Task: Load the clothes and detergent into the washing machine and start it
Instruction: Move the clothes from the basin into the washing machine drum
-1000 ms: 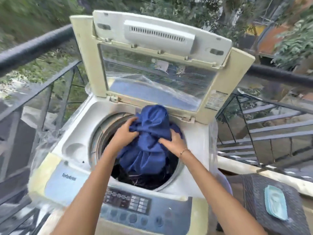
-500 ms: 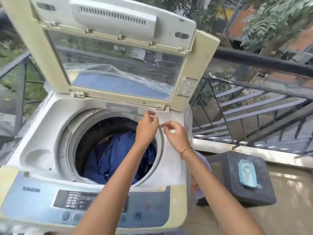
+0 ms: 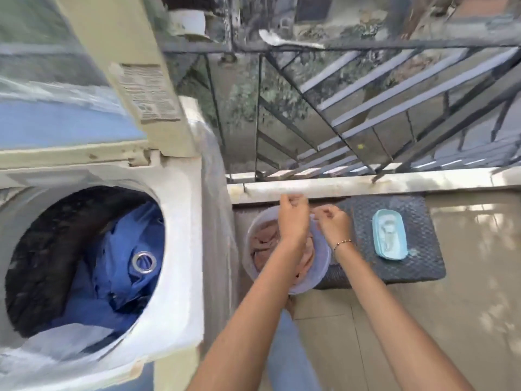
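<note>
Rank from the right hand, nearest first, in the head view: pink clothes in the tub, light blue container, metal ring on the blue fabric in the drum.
From the right hand:
1. Pink clothes, just left, under the hands.
2. Light blue container, to the right on the dark stool.
3. Metal ring, far left inside the washer drum.

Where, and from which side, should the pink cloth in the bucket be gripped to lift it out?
Grip the bunched folds at the top of the pink cloth, coming straight down from above. The bucket is open only upward and its wall blocks the sides. Both the left hand and right hand hover there.
</note>
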The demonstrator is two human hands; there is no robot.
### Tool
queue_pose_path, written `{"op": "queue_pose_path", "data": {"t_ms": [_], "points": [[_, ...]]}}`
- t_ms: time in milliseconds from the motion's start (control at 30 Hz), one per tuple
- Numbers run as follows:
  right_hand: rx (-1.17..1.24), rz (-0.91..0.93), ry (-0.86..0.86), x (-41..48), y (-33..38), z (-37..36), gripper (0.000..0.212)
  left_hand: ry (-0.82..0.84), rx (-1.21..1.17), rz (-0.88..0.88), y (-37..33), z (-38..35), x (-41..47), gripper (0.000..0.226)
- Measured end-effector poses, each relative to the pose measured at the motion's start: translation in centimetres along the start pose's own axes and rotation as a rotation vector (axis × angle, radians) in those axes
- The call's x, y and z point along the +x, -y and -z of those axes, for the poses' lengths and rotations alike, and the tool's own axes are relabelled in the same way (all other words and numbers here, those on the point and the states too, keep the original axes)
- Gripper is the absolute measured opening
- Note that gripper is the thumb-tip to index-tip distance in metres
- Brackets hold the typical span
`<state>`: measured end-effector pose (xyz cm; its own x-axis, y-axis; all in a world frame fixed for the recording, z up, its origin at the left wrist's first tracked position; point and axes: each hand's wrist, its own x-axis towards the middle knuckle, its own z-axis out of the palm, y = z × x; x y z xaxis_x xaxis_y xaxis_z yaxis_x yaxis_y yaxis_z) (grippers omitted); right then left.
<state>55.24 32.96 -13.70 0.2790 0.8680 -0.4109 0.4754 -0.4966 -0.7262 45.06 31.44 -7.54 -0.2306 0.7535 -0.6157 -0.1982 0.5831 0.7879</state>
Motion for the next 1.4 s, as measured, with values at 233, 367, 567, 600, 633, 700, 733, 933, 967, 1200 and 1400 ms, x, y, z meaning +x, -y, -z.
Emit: {"op": "queue_pose_path", "data": {"t_ms": [233,367,567,600,633,700,733,933,967,1200,1400], "points": [[-0.138,-0.274,0.237,11.1,-16.3,-4.2,0.022,-0.093,0.305,0.292,19.6,-3.8,14.6,0.039],[-0.212,-0.405,0.348,14.9,-23.9,-6.0,0.012,-0.053,0.323,0.434,23.4,-4.1,16.7,0.017],[-0.41,-0.373,0.551,19.1,-28.7,-8.4,0.04,-0.046,0.327,0.537,25.4,-4.9,18.1,0.015],[-0.435,-0.344,0.591,19.9,-29.3,-8.9,0.041,-0.047,0.328,0.542,25.8,-4.9,18.5,0.011],[-0.455,-0.32,0.628,20.6,-29.9,-9.4,0.045,-0.044,0.328,0.537,26.4,-4.9,18.8,0.009],[-0.473,-0.289,0.685,22.2,-30.7,-10.8,0.055,-0.037,0.335,0.52,27.2,-4.7,19.4,0.006],[-0.474,-0.263,0.699,22.8,-31.1,-11.4,0.06,-0.03,0.352,0.514,27.5,-4.5,19.6,0.006],[-0.423,-0.181,0.709,25.0,-32.4,-15.1,0.051,-0.014,0.448,0.532,29.3,-2.5,20.5,0.009],[-0.374,-0.195,0.671,25.2,-32.6,-15.6,0.048,-0.023,0.444,0.533,29.6,-2.3,20.6,0.009],[-0.14,-0.33,0.41,25.2,-32.9,-16.7,0.029,-0.059,0.474,0.508,29.7,-2.7,21.1,0.009],[0.018,-0.135,0.501,18.0,-28.8,-14.6,0.005,-0.177,0.45,0.443,27.9,-4.2,21.7,0.016]]}}
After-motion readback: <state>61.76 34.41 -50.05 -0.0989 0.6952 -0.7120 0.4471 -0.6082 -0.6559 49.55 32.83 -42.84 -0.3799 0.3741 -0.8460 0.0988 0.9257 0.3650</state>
